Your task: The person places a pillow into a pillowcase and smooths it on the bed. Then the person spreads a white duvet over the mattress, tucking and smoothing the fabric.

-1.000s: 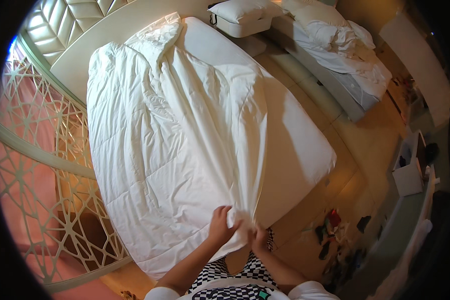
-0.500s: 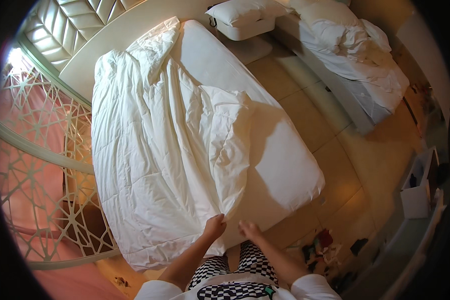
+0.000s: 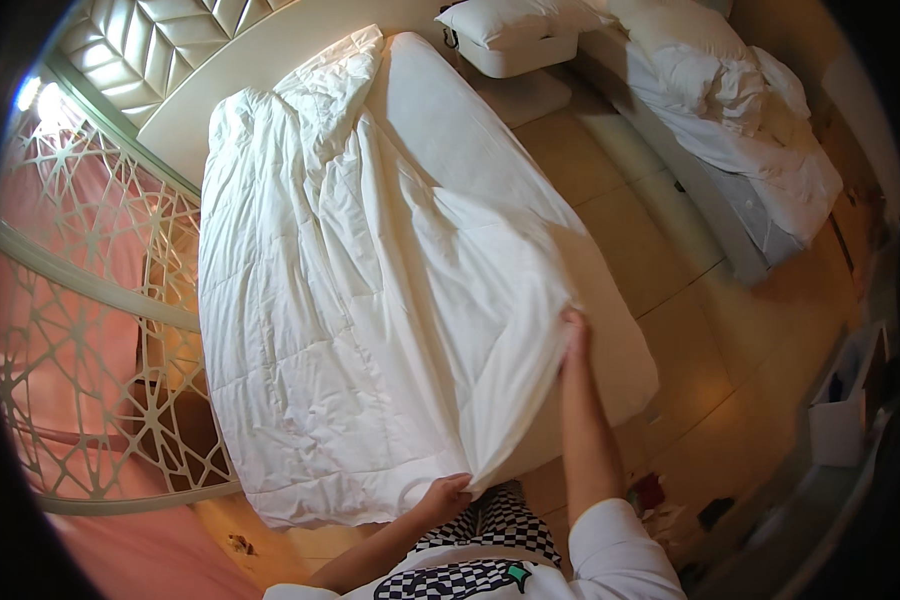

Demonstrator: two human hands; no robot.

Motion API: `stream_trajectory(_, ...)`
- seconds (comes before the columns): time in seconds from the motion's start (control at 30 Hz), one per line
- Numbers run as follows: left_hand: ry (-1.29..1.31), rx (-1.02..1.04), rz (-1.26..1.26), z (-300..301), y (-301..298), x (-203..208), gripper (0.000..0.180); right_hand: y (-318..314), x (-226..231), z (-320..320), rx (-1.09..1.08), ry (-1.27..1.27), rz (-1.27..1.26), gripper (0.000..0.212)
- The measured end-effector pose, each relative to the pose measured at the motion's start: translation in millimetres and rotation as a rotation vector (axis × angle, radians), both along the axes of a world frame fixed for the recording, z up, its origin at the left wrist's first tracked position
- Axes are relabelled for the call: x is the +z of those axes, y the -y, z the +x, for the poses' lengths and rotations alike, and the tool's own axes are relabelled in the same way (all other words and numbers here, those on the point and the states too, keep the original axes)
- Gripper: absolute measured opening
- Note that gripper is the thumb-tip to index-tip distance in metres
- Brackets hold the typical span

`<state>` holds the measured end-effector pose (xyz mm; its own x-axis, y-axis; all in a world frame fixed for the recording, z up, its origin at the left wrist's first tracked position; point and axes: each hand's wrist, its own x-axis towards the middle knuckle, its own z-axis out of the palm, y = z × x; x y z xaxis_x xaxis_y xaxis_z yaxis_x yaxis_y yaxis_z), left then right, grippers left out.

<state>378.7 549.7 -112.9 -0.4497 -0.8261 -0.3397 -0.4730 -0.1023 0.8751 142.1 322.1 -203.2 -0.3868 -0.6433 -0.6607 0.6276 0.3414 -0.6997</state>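
A white quilted duvet (image 3: 310,330) covers the left and middle of the bed, its folds running from head to foot. At the near edge my left hand (image 3: 448,497) is closed on the duvet's hem, close to my checkered trousers. Farther out to the right, my right hand (image 3: 574,335) grips the duvet's right edge with the arm stretched forward. Between the two hands the cloth is pulled into a taut slope. Along the right side the bare white mattress (image 3: 610,350) shows as a strip.
A white pillow (image 3: 520,22) rests on a white nightstand (image 3: 520,56) at the far side. To the right stands another bed with rumpled white bedding (image 3: 730,90). A latticed partition (image 3: 100,290) borders the left. A white box (image 3: 838,430) and scattered items (image 3: 650,492) lie at the right.
My right hand has gone forward and right, taking hold of the duvet's edge and drawing it over more of the mattress. My left hand stays on the hem, slightly nearer me.
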Motion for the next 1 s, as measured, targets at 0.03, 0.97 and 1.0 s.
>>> stream_trajectory(0.03,-0.032,-0.044,-0.009,-6,-1,-5,0.020,-16,26,-23,-0.091,-0.063,0.003,0.019)
stream_trajectory(0.97,0.620,-0.150,-0.203,-224,75,-23,0.047,-246,44,-69,0.869,-1.010,-0.671,0.018)
stream_trajectory(1.0,0.638,-0.134,-0.168,-221,77,-37,0.039,-250,44,-77,0.934,-0.851,-0.657,0.020)
